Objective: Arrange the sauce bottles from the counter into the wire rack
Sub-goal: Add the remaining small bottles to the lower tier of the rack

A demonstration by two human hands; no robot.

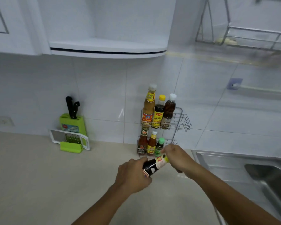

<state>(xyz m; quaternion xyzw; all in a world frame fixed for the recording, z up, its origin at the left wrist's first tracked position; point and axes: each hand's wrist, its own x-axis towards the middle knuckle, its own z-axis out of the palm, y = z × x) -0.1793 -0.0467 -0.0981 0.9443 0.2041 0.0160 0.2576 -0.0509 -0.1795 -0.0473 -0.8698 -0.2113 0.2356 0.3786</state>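
Observation:
A two-tier wire rack (pixel 183 120) stands against the tiled wall. Its upper tier holds three bottles: a tall tan sauce bottle (pixel 148 106), a yellow-capped dark bottle (pixel 158 112) and a white-capped brown bottle (pixel 169 111). On the lower tier stand a red sauce bottle (pixel 142 142), an orange sauce bottle (pixel 152 142) and a small green-capped bottle (pixel 160 146). In front of the rack a dark sauce bottle (pixel 154 165) is tilted, neck toward the right. My left hand (pixel 133 174) grips its body and my right hand (pixel 177 158) is closed around its neck end.
A green knife block (pixel 73 122) with black-handled knives and a grater (pixel 68 138) stand at the wall to the left. A steel sink (pixel 253 172) lies to the right. A white shelf (pixel 107 46) hangs overhead, and a wire dish rack (pixel 243 34) at top right.

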